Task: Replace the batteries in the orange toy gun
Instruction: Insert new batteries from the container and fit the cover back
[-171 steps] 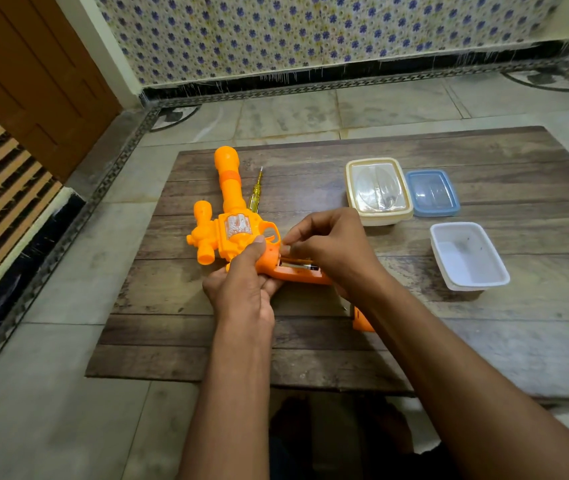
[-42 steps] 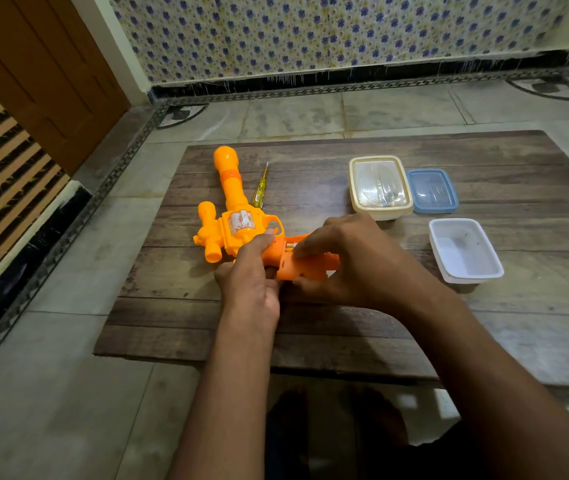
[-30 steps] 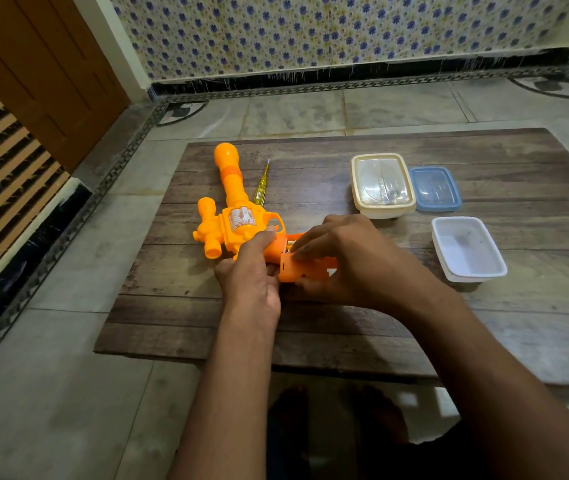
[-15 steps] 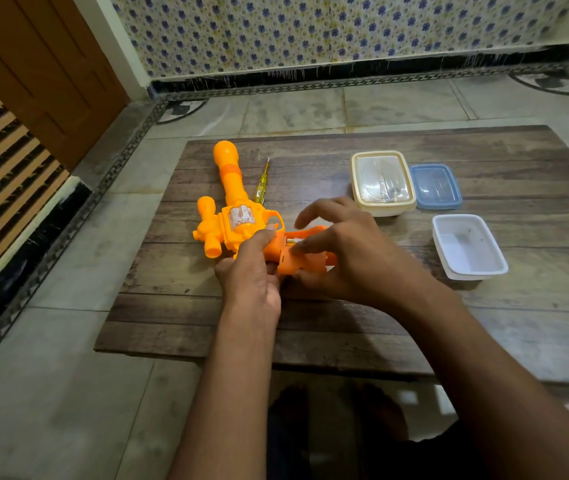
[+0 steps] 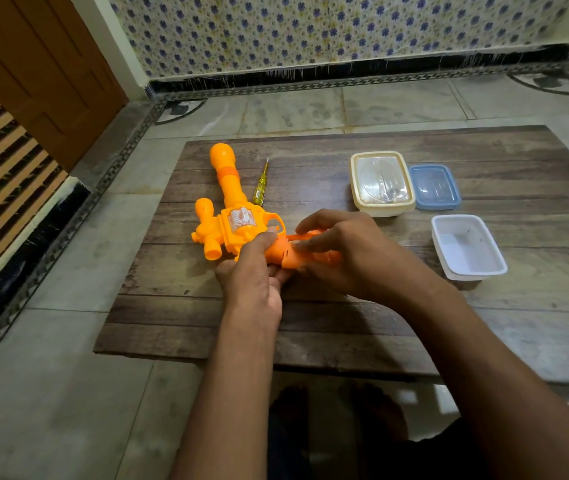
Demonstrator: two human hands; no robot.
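Since half a second ago the right hand (image 5: 352, 252) has lowered its fingers onto the orange cover piece (image 5: 293, 258) at the handle of the orange toy gun (image 5: 233, 220), its grip pinching that piece. Left hand (image 5: 253, 275) grips the handle from below, thumb on top. Gun lies on the wooden surface (image 5: 311, 323), barrel pointing away. A yellow screwdriver (image 5: 260, 188) lies just beside the barrel. Three plastic containers (image 5: 382, 183) stand well to the right.
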